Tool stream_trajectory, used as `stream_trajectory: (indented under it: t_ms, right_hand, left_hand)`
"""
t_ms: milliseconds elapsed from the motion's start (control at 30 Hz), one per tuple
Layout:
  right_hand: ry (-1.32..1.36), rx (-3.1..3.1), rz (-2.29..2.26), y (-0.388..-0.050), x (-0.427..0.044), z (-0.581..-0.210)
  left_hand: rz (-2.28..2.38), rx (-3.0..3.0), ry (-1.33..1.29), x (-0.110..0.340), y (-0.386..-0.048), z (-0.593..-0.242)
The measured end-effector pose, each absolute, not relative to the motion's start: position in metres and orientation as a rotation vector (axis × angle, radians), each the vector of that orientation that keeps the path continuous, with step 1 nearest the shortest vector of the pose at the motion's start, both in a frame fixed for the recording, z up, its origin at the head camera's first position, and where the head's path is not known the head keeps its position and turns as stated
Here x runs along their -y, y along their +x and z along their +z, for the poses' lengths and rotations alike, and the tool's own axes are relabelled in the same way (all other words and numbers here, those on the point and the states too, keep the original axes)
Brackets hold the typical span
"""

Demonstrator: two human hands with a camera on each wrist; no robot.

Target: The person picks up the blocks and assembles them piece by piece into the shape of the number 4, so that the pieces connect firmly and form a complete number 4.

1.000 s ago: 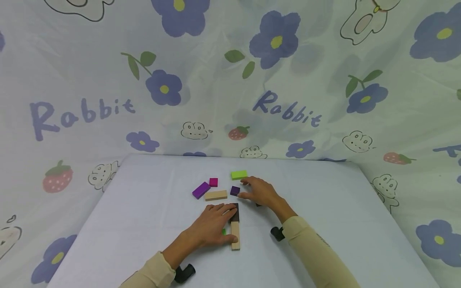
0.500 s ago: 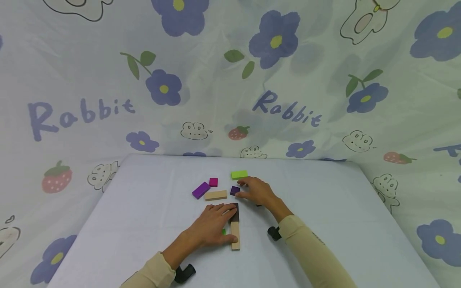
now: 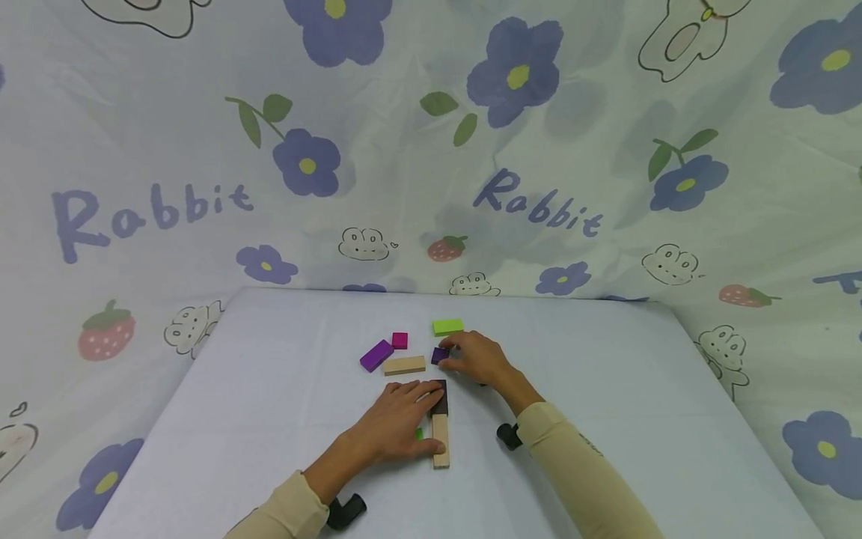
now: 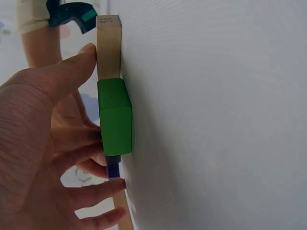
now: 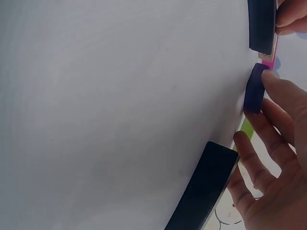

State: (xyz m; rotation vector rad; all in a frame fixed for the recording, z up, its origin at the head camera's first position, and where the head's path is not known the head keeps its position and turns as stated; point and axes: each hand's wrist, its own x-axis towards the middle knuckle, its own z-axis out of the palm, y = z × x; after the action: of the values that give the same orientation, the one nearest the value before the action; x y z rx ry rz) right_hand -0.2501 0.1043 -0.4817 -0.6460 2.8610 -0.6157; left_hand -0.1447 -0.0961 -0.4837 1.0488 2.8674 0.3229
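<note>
From where I stand, the person's right hand [image 3: 480, 358] has thumb and forefinger drawn narrow, pinching the small dark purple block [image 3: 438, 356] by its opposite ends, low at the desk [image 3: 572, 479], while the other fingers reach loosely past it. The left hand [image 3: 397, 423] lies spread wide, its fingertips on the black block [image 3: 441, 400] and its thumb touching the wooden block [image 3: 441, 430] that runs end to end with it toward the person. A green block [image 4: 115, 117], mostly hidden under that palm from above, stands just beside this pair, as the left wrist view shows. Beyond the hands, a lime-green block [image 3: 447, 327] sits past the dark purple one, near the right fingertips. Over to the left lie a second wooden block [image 3: 404, 365], a bright purple block [image 3: 377, 355] set at a slant, and a small pink block [image 3: 400, 340] close to its far end. Another black block [image 5: 204, 189], nearly covered by the right hand from above, rests on the near side of that hand's fingers. Both arms wear beige sleeves [image 3: 566, 457], and a flowered Rabbit-print cloth [image 3: 417, 165] hangs behind.
</note>
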Motion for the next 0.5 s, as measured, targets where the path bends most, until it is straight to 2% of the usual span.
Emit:
stream_trajectory:
  t_ms: [500]
  right_hand:
    - [-0.684,-2.852,-0.568,-0.246,-0.1031,-0.4762]
  left_hand:
    - [0.302,-2.887,1.068,0.0962,-0.1432,-0.4838]
